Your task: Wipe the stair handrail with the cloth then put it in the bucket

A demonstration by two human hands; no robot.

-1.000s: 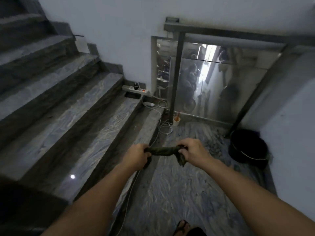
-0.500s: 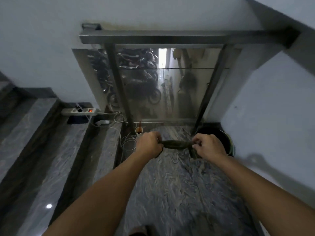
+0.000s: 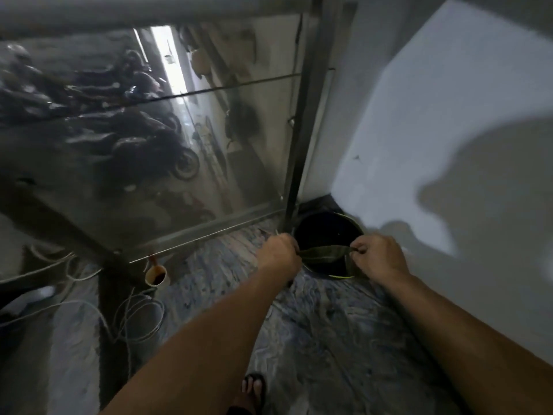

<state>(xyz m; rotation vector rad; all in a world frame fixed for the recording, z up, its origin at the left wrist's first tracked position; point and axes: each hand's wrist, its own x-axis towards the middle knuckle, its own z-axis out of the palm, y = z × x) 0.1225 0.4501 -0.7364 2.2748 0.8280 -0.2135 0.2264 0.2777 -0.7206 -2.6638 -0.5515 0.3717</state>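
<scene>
The cloth (image 3: 324, 253), pinched tight between left hand (image 3: 279, 252) and right hand (image 3: 377, 256), has now come over the bucket (image 3: 326, 227) at mid-right; probably ready to drop.

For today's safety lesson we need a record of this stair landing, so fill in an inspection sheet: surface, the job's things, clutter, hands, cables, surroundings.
Surface: marbled grey stone floor, bare where the person stands.
Job's things: dark green cloth stretched over the open black bucket, not yet dropped in; the bucket stands in the corner by the white wall.
Clutter: small cup with dark contents on the floor by the rail post.
Hands: left hand and right hand each grip one end of the cloth.
Cables: loose white cord coils on the floor at left.
Surroundings: glass panel with a metal frame; parked motorbikes show blurred beyond it; sandalled foot below.
</scene>
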